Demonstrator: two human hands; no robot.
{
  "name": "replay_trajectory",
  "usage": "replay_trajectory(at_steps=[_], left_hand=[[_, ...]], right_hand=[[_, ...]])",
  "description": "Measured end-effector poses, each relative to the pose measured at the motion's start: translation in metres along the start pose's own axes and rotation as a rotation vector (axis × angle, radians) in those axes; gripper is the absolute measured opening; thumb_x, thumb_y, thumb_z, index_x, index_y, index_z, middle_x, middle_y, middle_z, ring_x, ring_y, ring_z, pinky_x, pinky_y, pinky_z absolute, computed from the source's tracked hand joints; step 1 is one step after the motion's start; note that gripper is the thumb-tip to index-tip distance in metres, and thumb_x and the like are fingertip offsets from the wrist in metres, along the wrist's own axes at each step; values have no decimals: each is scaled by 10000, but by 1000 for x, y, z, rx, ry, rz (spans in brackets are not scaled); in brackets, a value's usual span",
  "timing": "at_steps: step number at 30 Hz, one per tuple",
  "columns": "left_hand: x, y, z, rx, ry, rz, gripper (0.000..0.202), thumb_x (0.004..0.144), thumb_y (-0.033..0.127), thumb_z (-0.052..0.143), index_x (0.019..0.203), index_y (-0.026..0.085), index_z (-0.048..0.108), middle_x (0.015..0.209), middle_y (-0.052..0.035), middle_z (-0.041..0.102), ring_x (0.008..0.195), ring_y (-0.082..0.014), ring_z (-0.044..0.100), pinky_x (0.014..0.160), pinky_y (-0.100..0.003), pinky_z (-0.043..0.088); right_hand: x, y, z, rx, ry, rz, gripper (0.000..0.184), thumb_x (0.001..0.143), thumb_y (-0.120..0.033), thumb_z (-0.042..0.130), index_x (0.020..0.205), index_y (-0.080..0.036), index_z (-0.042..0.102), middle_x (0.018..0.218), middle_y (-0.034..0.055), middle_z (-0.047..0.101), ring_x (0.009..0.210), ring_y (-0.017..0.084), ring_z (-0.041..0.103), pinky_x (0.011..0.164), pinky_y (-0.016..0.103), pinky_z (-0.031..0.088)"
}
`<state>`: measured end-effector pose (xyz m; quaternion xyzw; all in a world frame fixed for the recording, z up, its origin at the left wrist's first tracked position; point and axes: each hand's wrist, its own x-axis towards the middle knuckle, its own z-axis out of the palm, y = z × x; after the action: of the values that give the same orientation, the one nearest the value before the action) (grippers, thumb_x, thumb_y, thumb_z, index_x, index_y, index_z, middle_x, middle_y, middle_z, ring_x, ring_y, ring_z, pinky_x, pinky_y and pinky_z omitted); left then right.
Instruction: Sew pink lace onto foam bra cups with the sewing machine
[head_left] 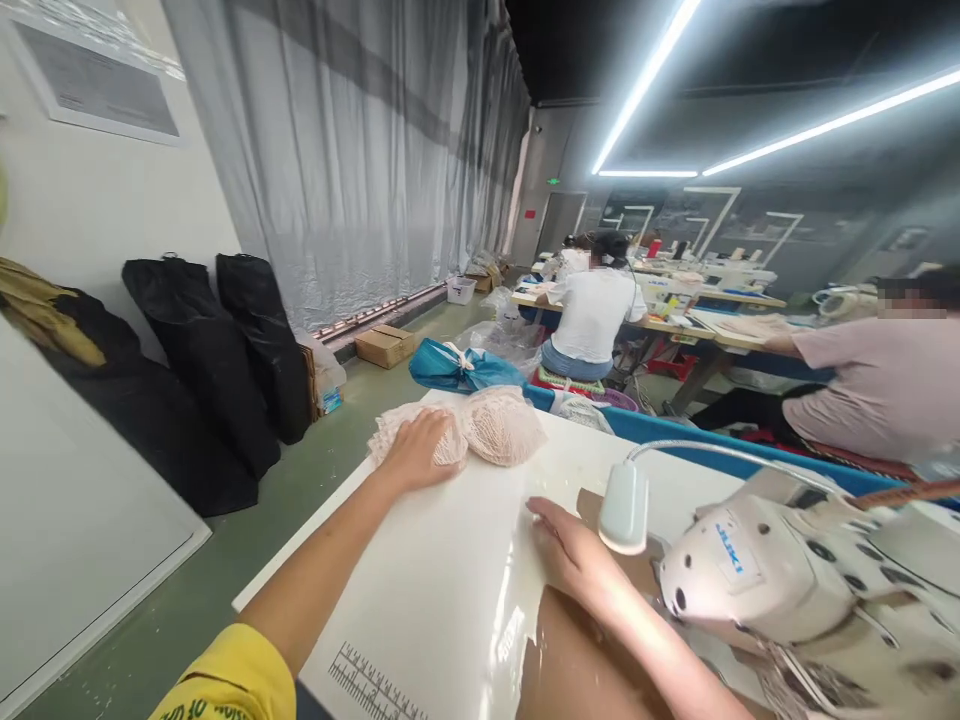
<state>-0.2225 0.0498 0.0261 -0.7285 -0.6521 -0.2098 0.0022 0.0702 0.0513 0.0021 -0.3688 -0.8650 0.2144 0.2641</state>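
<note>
At the far end of the white sewing table [420, 560], a stack of pale pink lace bra cups [386, 425] lies beside another rounded lace cup [506, 425]. My left hand [424, 450] reaches across the table and is closed over the right part of the stack, its fingers curled on the lace. Lower and to the right, my right hand [566, 545] hovers at or just above the tabletop, its fingers stretched out and holding nothing. Whether it touches the surface I cannot tell. The white sewing machine [757, 570] stands to its right, with a small lamp [624, 508] nearer the hand.
Beyond the table's far edge sits a tied blue bag [472, 368]. A person in a white shirt [596, 310] and one in a pink shirt [885, 385] sit at other tables. Black bags [195, 350] lean at the left wall. A cardboard box [385, 346] is on the floor.
</note>
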Motion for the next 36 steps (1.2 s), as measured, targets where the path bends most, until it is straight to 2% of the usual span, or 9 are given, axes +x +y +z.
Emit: replay_trajectory(at_steps=[6, 9, 14, 18, 22, 27, 29, 32, 36], left_hand=[[-19, 20, -11, -43, -2, 120, 540, 826, 466, 535, 1275, 166, 509, 1396, -120, 467, 1328, -296, 368, 1112, -450, 277], [-41, 43, -11, -223, -182, 77, 488, 836, 507, 510, 1230, 225, 573, 1364, -45, 516, 1248, -306, 467, 906, -346, 481], [-72, 111, -5, -408, -531, 108, 405, 848, 479, 514, 1172, 260, 617, 1310, -48, 562, 1158, -282, 540, 754, -271, 513], [-76, 183, 0, -544, -696, 287, 291, 863, 344, 513, 1112, 254, 634, 1169, -35, 635, 1037, -218, 588, 813, -271, 486], [-78, 244, 8, -585, -772, 418, 260, 831, 293, 560, 1065, 230, 654, 1056, -31, 668, 951, -186, 599, 807, -262, 472], [-84, 298, 39, -843, -883, 427, 334, 844, 370, 579, 1127, 199, 627, 1092, -62, 653, 950, -185, 607, 812, -281, 481], [-84, 317, 58, -956, -872, 346, 441, 848, 439, 578, 1213, 191, 574, 1115, -87, 636, 971, -193, 603, 841, -302, 474], [-77, 346, 89, -1002, -789, 164, 643, 797, 514, 627, 1332, 194, 470, 1199, -119, 584, 992, -203, 591, 840, -309, 464], [-61, 383, 119, -949, -621, 243, 462, 806, 454, 614, 1172, 175, 584, 1025, -54, 634, 893, -175, 585, 757, -261, 452]], right_hand=[[-130, -27, -61, -131, -101, 198, 237, 853, -141, 398, 844, -242, 612, 781, 5, 640, 717, 160, 607, 644, 272, 493], [-193, -21, -86, -301, 116, 384, 157, 878, -229, 439, 844, -238, 592, 761, 5, 633, 669, 152, 609, 603, 253, 480], [-267, 6, -116, -644, 487, 625, 287, 861, -396, 463, 1037, -208, 589, 1098, 103, 637, 918, 239, 653, 663, 327, 514], [-284, 16, -130, -679, 407, 810, 367, 868, -431, 399, 1028, -175, 607, 1031, 124, 670, 790, 265, 672, 565, 353, 482], [-291, 17, -139, -624, 373, 749, 322, 883, -400, 352, 862, -210, 611, 783, 73, 697, 707, 263, 667, 561, 347, 449], [-305, 21, -144, -567, 543, 632, 333, 888, -452, 375, 928, -198, 587, 946, 107, 698, 858, 260, 670, 662, 346, 475], [-307, 24, -144, -548, 510, 660, 345, 874, -466, 415, 991, -186, 578, 1009, 119, 690, 894, 265, 666, 659, 340, 475], [-307, 26, -143, -531, 334, 747, 297, 887, -415, 396, 942, -201, 594, 850, 84, 713, 736, 254, 676, 579, 329, 441], [-309, 26, -141, -560, 278, 697, 277, 889, -330, 359, 849, -212, 607, 763, 71, 707, 650, 240, 664, 546, 319, 420]])
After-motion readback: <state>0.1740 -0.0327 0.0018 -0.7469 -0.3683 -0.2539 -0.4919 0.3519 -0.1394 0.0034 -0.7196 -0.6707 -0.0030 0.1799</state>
